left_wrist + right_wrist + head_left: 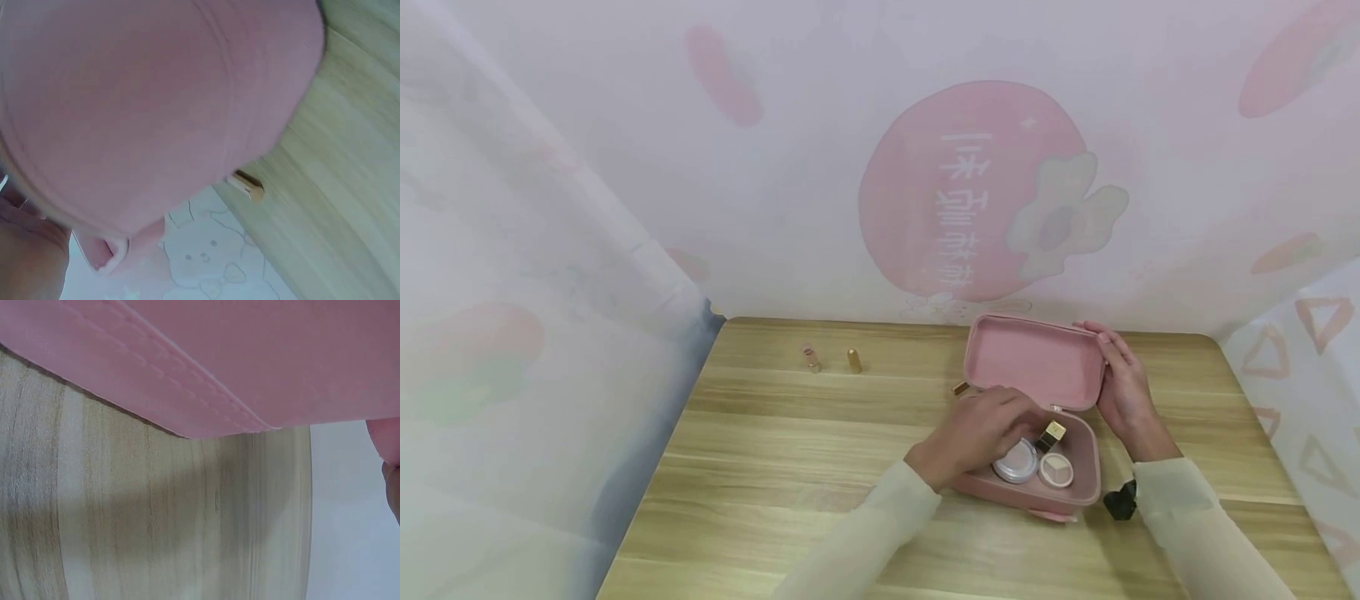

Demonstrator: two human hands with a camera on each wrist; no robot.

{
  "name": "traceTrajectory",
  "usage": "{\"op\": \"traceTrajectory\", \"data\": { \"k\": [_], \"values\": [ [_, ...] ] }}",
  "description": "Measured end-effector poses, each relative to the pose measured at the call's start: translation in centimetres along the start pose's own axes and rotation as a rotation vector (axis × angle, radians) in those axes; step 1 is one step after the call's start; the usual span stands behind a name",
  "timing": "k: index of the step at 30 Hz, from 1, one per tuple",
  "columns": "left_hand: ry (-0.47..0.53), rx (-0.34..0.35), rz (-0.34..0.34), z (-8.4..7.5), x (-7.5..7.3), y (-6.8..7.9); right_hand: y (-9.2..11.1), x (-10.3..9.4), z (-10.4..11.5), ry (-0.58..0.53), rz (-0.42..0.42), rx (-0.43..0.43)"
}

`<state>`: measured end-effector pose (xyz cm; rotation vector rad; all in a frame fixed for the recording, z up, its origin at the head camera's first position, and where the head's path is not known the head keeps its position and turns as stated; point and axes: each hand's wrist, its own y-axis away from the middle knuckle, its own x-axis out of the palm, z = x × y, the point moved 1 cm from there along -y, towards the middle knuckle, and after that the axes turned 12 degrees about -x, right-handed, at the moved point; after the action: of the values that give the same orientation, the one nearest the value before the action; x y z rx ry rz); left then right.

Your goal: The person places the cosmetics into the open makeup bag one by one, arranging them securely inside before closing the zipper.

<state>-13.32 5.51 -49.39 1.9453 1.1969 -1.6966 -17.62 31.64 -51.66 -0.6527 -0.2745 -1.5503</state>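
One edge of the raised lid (1033,358) sits gripped in the right hand (1127,392)! Left hand (977,429) dips into the pink case (1000,494) beside the round compact (1017,462), its hold hidden.

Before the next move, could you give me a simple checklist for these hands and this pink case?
1. Lid open: ok, raised at the back of the pink case.
2. Lid held: ok, the right hand grips its right edge.
3. What the left hand holds: cannot tell; its fingertips are hidden over the case.
4. Round compact and three-part palette inside: ok.
5. Space by the right sleeve free: not ok, a black object lies there.
6. Pink tube and gold tube inside: not ok, both are on the table.
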Motion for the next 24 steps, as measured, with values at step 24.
{"op": "traceTrajectory", "data": {
  "k": [24],
  "values": [
    [0.210, -0.068, -0.206, 5.3, -2.6, 3.2, 0.0, 0.0, 0.1, -0.018, 0.007, 0.014]
  ]
}}
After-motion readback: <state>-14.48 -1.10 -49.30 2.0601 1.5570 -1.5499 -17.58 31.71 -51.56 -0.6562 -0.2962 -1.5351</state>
